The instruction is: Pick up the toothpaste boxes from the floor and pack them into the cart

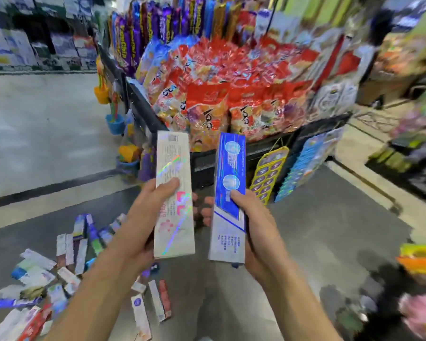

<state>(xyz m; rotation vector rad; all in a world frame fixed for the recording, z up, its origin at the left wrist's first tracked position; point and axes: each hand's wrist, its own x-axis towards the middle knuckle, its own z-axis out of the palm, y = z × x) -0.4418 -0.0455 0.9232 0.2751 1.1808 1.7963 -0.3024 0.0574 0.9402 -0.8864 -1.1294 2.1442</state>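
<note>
In the head view, both forearms reach up from the bottom edge to the centre of the frame. The left hand (143,217) grips a white box (174,195), thumb laid across its face and fingers wrapped behind. The right hand (253,232) grips a blue box (230,193) the same way, thumb on its front. Both boxes stand nearly upright, side by side and apart, two held in all. The white box bears small print, a code patch at the top and a rainbow foil streak; the blue box shows two pale round emblems and small lines of text, too blurred to read. More boxes (67,267) lie scattered on the floor (317,217) at lower left, too blurred to count. A dark bin (204,166) shows between the held boxes, below a red snack display (244,89).
</note>
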